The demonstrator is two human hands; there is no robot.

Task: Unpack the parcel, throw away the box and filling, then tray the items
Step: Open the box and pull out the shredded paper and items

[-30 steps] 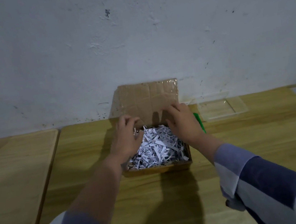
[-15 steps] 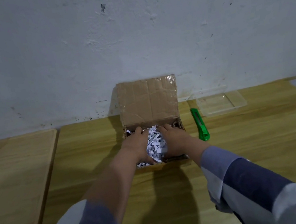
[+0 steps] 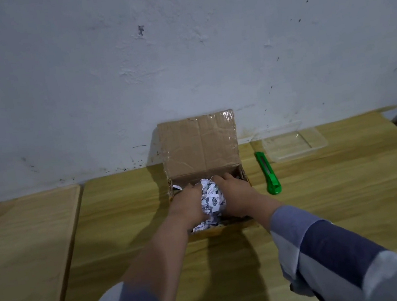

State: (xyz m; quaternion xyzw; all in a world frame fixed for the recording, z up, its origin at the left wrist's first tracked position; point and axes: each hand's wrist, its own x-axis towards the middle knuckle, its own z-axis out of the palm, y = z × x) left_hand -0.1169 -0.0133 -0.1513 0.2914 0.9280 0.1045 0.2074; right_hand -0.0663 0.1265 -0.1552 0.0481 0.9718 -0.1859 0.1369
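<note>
Wall (image 3: 181, 64): pale, marked plaster behind the work area, filling 12 o'clock.
Worktop (image 3: 338, 207): wooden surface carrying everything; a second wooden panel (image 3: 23, 249) adjoins at 9 o'clock.
Box (image 3: 199, 145): cardboard parcel at scene centre, lid flap upright against the wall, body open toward the person.
Tray (image 3: 295, 142): clear plastic, at 2 o'clock of the box, against the wall, apart from the box.
Left hand (image 3: 187, 205): inside the box, fingers (image 3: 192, 187) curled closed against the left side of the filling.
Right hand (image 3: 236, 196): inside the box, fingers curled closed against the right side of the filling.
Filling (image 3: 211, 199): shredded white paper, bunched into a wad between both palms; loose strips remain at 6 o'clock on the box floor.
Cutter (image 3: 268, 174): green utility knife on the worktop at 3 o'clock of the box, just beside it, not touching.
Items: not visible; presumably beneath the filling.
Step in hand (judgement): lifting out the filling.
Procedure (judgement): keep both palms pressing inward; raise the wad straight up toward 12 o'clock until clear of the box walls; lift slowly so that strips do not shed and no item is carried out within the wad; return for the loose remainder.
</note>
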